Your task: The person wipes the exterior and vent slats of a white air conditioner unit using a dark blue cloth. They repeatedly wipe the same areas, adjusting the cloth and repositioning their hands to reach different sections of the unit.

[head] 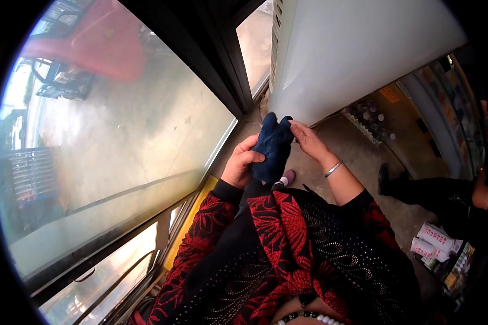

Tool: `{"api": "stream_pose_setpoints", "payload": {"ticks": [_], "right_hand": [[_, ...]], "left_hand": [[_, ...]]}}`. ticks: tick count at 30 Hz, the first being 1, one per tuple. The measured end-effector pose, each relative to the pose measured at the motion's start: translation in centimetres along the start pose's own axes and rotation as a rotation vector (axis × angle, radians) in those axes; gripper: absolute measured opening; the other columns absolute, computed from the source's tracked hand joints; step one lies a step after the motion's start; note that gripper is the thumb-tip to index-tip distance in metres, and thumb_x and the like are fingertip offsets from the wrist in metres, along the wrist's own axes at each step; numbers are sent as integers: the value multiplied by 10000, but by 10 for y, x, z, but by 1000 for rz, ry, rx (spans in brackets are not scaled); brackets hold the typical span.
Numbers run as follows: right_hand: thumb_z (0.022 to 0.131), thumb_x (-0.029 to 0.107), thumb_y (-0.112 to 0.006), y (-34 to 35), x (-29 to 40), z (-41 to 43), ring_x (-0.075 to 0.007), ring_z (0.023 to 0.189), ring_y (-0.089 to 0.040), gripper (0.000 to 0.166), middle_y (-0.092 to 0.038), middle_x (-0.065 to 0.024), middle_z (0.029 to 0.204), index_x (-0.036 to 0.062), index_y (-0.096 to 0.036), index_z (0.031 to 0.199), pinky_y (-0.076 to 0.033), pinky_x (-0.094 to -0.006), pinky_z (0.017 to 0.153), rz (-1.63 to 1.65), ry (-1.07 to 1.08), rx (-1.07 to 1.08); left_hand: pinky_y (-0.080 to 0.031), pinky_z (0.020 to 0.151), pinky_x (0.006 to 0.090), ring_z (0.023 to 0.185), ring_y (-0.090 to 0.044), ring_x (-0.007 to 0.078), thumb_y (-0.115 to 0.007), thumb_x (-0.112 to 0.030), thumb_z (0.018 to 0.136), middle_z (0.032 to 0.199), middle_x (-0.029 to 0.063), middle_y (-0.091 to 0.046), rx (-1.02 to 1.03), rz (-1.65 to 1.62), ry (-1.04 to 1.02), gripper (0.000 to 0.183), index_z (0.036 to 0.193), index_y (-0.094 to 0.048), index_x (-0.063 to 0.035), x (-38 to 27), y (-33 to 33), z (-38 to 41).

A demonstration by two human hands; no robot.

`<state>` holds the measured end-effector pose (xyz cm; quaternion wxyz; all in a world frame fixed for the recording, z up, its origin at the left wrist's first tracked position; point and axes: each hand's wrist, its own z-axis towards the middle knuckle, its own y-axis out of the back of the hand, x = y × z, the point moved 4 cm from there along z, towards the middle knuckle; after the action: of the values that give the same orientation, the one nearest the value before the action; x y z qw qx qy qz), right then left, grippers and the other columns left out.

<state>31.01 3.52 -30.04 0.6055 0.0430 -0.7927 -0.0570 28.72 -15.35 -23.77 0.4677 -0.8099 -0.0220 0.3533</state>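
Observation:
A dark blue, fuzzy piece of cloth (271, 152) is held up in front of me, bunched or folded into two rounded lobes at its far end. My left hand (242, 160) grips its left side, the thumb lying across the front and the fingers behind it. At the right lobe, my right hand (309, 140) pinches the cloth's tip between thumb and fingertips. A silver bangle (333, 169) circles my right wrist. How the cloth is folded underneath is hidden.
A large glass pane (146, 109) in a dark frame stands at left. Ahead is a tall white panel (349, 57). Flowers (368, 115) lie beyond it. Another person's dark-clothed leg (427, 193) extends from the right, near white packages with red writing (435, 235).

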Motion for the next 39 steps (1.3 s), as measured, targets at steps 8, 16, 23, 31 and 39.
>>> {"api": "stream_pose_setpoints", "payload": {"ticks": [8,16,23,31,39], "right_hand": [[917,350,-516,-41,10,-8,-155,1021,-565,431,-585,-73,1137,14,-527,1186,-448,-295,898,860,-325,93],[894,223,-577,-54,34,7,-137,916,-586,303,-620,-52,1017,-6,-573,1093,-461,-271,845,575,-222,-159],[918,367,-516,-70,46,20,-132,827,-610,379,-631,-49,935,17,-598,1039,-498,-271,754,851,-346,1],[916,251,-537,-43,12,28,-119,905,-553,294,-588,-52,997,17,-552,1092,-469,-270,759,297,-172,-526],[926,254,-508,27,-57,-70,-176,979,-539,385,-526,-82,1150,52,-439,1247,-482,-316,778,299,-421,-898]], "left_hand": [[-489,829,288,883,-607,195,-499,44,714,1002,97,-616,-70,43,103,439,1152,-517,19,-6,24,17],[-301,1008,280,1219,-387,211,-547,-88,813,1346,93,-384,-305,374,-60,566,1357,-390,-85,-2,81,4],[-238,1059,315,1281,-299,176,-658,-174,829,1409,66,-294,170,325,-56,787,1444,-171,-114,-21,37,24],[-459,873,304,1041,-526,171,-646,-124,833,1176,82,-519,-126,447,45,591,1329,-338,-36,8,65,58],[-512,767,325,923,-583,195,-612,-135,829,1054,122,-575,-270,452,197,487,1246,-397,-5,-3,112,132]]}}
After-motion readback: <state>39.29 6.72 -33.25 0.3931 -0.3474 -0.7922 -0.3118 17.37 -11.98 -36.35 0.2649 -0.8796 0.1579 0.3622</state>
